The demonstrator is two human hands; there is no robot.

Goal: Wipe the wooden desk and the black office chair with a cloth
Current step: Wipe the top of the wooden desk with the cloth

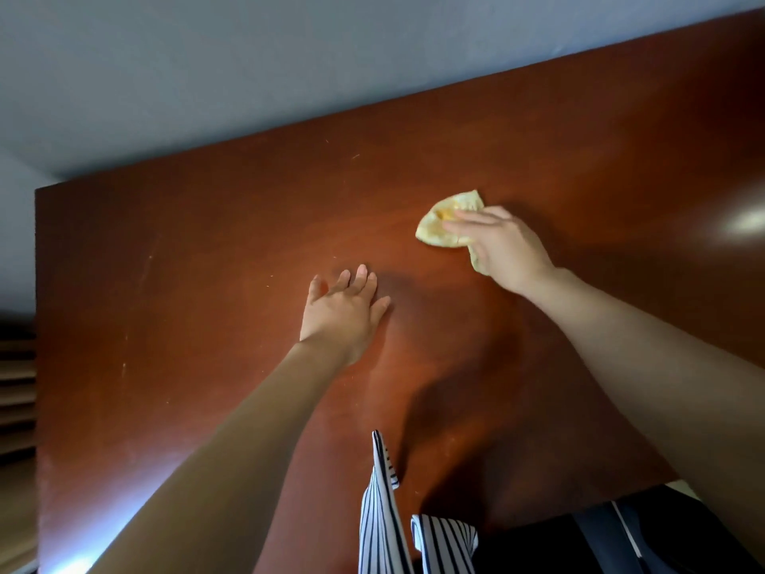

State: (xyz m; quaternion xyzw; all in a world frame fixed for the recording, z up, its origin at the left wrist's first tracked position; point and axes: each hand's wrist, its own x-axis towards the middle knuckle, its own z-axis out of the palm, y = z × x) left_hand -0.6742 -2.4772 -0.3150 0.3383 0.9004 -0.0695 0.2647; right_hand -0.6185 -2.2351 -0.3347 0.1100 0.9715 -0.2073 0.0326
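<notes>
A reddish-brown wooden desk point(207, 283) fills most of the view. My right hand point(503, 246) presses a crumpled yellow cloth point(443, 223) flat onto the desk top right of centre, fingers straight over it; part of the cloth shows under the heel of the hand. My left hand point(343, 312) rests flat on the desk near the middle, fingers spread, holding nothing. The black office chair point(621, 540) shows at the bottom right, below the desk's near edge, partly hidden by my right arm.
A grey wall point(248, 68) runs behind the desk's far edge. The desk's left edge drops off at the left, with wooden slats point(16, 387) beyond. My striped shirt point(385, 511) hangs over the near edge.
</notes>
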